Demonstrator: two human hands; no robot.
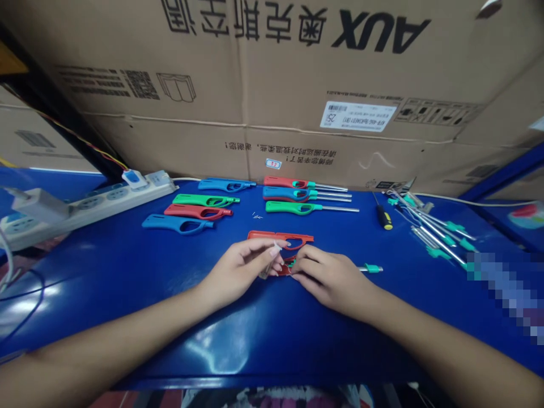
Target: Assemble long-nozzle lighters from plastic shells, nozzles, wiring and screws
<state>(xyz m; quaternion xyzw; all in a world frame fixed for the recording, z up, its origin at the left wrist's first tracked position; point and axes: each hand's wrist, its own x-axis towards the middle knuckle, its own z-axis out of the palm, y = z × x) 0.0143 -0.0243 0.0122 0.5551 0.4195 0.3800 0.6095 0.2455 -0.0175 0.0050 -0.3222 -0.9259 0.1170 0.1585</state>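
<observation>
Both hands (289, 269) together, pinching red lighter shell (278, 236)

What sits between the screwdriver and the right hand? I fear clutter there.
Head view: only a teal-collared metal tube by the right hand; otherwise bare table up to the screwdriver.

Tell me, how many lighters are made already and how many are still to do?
Three finished lighters with metal tubes lie at the back of the blue table. The left hand and right hand are working together on a red shell, and a tube with a teal collar pokes out beside the right hand. Four empty shells and a pile of loose tubes still wait.
</observation>
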